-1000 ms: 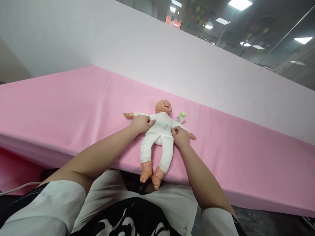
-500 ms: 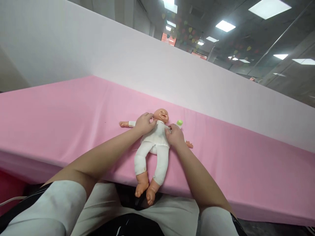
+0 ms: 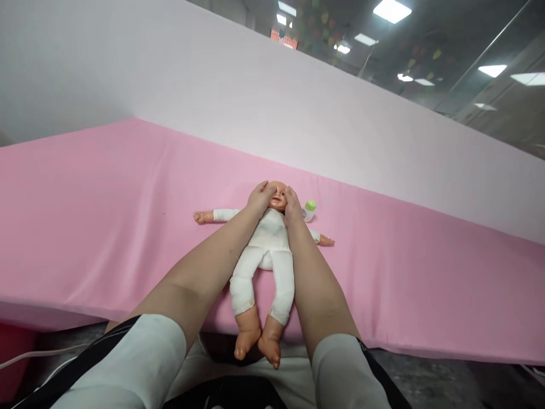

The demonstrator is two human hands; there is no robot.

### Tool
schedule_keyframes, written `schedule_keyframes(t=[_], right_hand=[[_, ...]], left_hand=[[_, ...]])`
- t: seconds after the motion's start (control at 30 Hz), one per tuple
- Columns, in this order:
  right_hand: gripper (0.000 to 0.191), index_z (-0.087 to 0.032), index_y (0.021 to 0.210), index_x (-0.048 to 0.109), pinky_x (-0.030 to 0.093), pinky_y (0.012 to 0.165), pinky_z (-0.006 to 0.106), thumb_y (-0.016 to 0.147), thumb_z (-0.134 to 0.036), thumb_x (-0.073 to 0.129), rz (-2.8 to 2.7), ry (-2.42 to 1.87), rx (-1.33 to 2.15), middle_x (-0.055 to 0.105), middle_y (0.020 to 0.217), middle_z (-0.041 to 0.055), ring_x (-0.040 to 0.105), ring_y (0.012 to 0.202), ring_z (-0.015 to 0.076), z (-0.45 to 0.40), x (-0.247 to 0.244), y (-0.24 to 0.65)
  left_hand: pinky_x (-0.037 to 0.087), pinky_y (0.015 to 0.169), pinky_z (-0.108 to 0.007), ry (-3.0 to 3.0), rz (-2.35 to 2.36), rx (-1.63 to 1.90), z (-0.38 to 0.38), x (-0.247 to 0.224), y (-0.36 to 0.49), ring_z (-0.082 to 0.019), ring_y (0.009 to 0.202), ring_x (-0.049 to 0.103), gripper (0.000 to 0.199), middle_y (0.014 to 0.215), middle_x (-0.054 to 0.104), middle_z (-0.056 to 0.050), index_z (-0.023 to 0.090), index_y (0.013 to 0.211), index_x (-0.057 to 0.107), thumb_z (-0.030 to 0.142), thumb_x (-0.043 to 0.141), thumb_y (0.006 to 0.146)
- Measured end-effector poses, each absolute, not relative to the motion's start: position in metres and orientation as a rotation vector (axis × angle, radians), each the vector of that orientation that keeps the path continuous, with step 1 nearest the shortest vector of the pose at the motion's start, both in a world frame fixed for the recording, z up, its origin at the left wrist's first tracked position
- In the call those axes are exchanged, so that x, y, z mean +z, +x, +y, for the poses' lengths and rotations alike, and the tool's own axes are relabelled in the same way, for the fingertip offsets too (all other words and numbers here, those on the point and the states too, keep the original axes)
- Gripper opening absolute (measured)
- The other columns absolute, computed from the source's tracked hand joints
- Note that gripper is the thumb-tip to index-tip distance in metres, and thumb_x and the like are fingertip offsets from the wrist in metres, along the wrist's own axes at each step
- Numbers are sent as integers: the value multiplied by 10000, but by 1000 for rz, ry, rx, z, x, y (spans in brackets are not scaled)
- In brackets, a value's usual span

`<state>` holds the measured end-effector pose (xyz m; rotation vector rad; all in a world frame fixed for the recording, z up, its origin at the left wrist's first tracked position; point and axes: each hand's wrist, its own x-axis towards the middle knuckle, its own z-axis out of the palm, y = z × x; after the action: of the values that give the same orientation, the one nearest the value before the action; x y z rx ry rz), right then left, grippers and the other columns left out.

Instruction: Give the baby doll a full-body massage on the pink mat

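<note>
A baby doll [image 3: 272, 230] with a white cloth body lies on its back on the pink cover, its feet toward me and arms spread out. My left hand [image 3: 260, 197] rests against one side of the doll's head [image 3: 279, 200], fingers stretched out and the thumb over its brow. On the opposite side, my right hand [image 3: 293, 204] lies along the cheek with its fingers straight. Both hands touch the head without closing round it. Beside my right hand stands a small white bottle [image 3: 309, 211] with a green cap.
The pink-covered padded surface [image 3: 404, 272] runs across in front of me. A white wall panel [image 3: 238, 96] rises behind it, with glass above. Pale cables [image 3: 46, 353] hang at the lower left near the floor.
Both hands have moved up from the doll's shoulders and chest to the sides of its head. The bottle beside my right hand now shows more fully.
</note>
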<state>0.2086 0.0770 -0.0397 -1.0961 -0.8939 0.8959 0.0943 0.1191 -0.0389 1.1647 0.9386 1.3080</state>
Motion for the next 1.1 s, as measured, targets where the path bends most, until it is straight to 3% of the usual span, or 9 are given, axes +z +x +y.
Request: schedule_keyframes(t=[0.1,0.23,0.5,0.67,0.9,1.1], right_hand=[[643,-260,1407,498,572,1061,406,835,-446,724,-863,-1075,871,657,1376,64,706,1175,212,81,-45,206],[727,-280,1405,456,609,985,405,783,-443,795,-890,-1084,936,683,1277,51,739,1054,207,78,-42,210],[582,-257,1328,528,598,1027,402,857,-542,718,-873,-1127,860,694,1313,75,722,1159,215,78,-42,214],[556,-241,1329,568,591,1058,411,838,-471,690,-814,-1030,916,697,1360,74,704,1234,218,78,-46,216],[654,-245,1351,530,610,1026,433,771,-440,761,-762,-968,983,690,1330,78,736,1135,223,71,-39,211],[688,-279,1315,504,639,936,396,736,-431,842,-853,-1037,902,693,1242,47,765,1004,216,68,-34,207]], left_hand=[[521,1098,-425,1081,903,1301,120,-42,90,-292,1226,682,699,1370,692,-142,192,1436,625,381,802,787],[552,1062,-433,1065,898,1284,118,-39,91,-289,1168,705,718,1329,705,-133,204,1429,635,332,828,749],[498,1152,-437,1082,908,1310,122,-40,92,-294,1286,665,606,1381,712,-119,211,1375,699,389,802,805],[528,1127,-449,946,801,1278,124,-43,90,-294,1274,682,615,1398,706,-145,175,1407,667,365,753,828],[566,1071,-437,896,745,1268,120,-41,88,-278,1205,707,610,1352,714,-140,181,1365,653,363,741,790],[576,1004,-393,1002,761,1267,110,-33,88,-258,1144,708,728,1392,629,-156,180,1359,565,326,839,701]])
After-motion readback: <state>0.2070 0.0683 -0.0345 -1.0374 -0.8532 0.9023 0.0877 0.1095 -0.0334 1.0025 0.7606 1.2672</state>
